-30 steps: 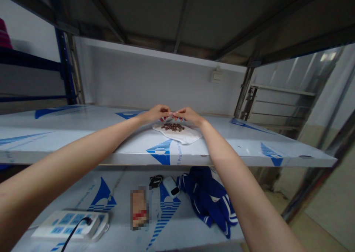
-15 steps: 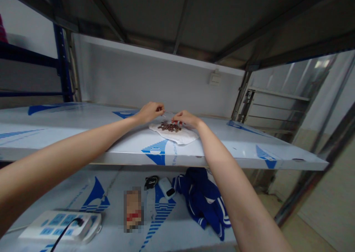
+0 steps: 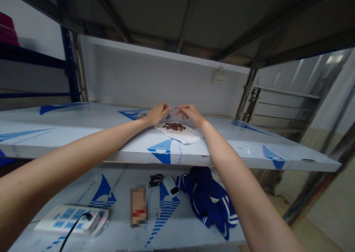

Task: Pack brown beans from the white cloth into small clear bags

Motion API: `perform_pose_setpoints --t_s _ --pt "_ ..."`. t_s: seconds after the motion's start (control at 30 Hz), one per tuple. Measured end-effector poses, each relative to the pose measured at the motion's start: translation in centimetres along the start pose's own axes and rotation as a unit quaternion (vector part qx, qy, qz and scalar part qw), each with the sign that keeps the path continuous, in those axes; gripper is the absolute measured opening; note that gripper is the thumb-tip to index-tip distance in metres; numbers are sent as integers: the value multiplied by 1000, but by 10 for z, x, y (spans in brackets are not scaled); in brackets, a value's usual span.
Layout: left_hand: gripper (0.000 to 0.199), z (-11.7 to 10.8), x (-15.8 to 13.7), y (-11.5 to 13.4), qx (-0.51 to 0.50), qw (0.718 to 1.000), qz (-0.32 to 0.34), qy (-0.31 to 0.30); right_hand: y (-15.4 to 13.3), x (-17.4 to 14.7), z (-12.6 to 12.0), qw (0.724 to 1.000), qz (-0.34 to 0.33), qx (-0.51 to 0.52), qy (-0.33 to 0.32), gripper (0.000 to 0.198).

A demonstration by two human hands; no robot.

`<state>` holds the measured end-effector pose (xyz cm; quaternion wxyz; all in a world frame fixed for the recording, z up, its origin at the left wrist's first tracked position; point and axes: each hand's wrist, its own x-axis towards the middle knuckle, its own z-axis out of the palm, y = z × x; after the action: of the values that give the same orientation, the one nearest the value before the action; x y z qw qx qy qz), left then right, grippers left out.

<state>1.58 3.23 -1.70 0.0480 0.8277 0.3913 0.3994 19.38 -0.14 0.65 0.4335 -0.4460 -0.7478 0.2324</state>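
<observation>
On the lower shelf at the left lay a power strip (image 3: 72,220); above, on the upper shelf (image 3: 83,133), the left hand (image 3: 156,114) and right hand (image 3: 189,112) pinched a clear plastic film (image 3: 172,113) between narrowed fingertips, just behind brown beads (image 3: 173,126) heaped on a white cloth (image 3: 183,134); a blue garment (image 3: 208,198) lay below.

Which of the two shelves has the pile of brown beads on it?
The upper shelf, where the brown beads lie on white paper; the lower shelf holds a power strip.
</observation>
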Motion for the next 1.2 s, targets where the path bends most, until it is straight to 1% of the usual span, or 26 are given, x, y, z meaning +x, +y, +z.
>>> perform_pose_setpoints --t_s 0.07,0.13,0.17,0.23,0.3,0.33,0.4,0.47,0.53,0.6,0.63,0.73,0.8,0.87,0.93,1.0,1.07,1.13,1.2 --pt "43 2 2 -8 -69 996 -38 -38 1 1 0 1000 -17 20 1 28" --pt "41 2 3 -11 -159 983 -46 -83 3 2 0 999 -23 34 7 30" --pt "37 1 4 -11 -201 974 -43 -92 4 2 0 999 -20 36 11 30" --pt "24 -2 5 -7 -250 964 -53 -75 4 1 0 999 -6 31 9 30" --pt "16 -7 7 -3 -251 963 -88 -29 3 -2 -2 999 20 25 -6 31" --pt "15 -9 7 -1 -244 964 -104 -13 2 -4 -2 999 32 27 -14 33" --pt "15 -13 7 0 -232 966 -117 -4 0 -6 -4 998 45 34 -13 40" --pt "15 -14 6 0 -225 967 -119 -8 0 -7 -5 999 47 24 4 41" --pt "13 -14 5 -1 -223 968 -111 -8 0 -7 -4 999 49 -6 7 32" --pt "10 -14 5 -2 -221 970 -102 13 2 -6 -4 998 57 -26 -1 21" --pt "12 -14 5 -2 -220 970 -96 29 3 -6 -4 998 61 -27 -4 17" --pt "28 -15 5 0 -233 967 -77 68 7 -7 -5 997 79 -24 -13 14" --pt "38 -16 6 2 -265 960 -57 69 10 -7 -6 995 88 -31 -34 13" --pt "49 -17 7 3 -300 952 -39 55 14 -8 -7 994 84 -37 -54 14" --pt "59 -16 7 2 -326 944 -29 28 17 -7 -8 994 74 -35 -67 14" --pt "71 -14 8 -1 -340 940 -25 -3 20 -6 -8 994 74 -31 -75 11" --pt "86 -12 9 -5 -344 938 -19 -24 23 -5 -9 994 78 -27 -76 7" --pt "100 -11 8 -9 -334 942 -12 -28 25 -4 -9 995 71 -21 -67 5" --pt "104 -11 7 -12 -276 961 -14 -21 26 -4 -10 996 61 -15 -62 6"
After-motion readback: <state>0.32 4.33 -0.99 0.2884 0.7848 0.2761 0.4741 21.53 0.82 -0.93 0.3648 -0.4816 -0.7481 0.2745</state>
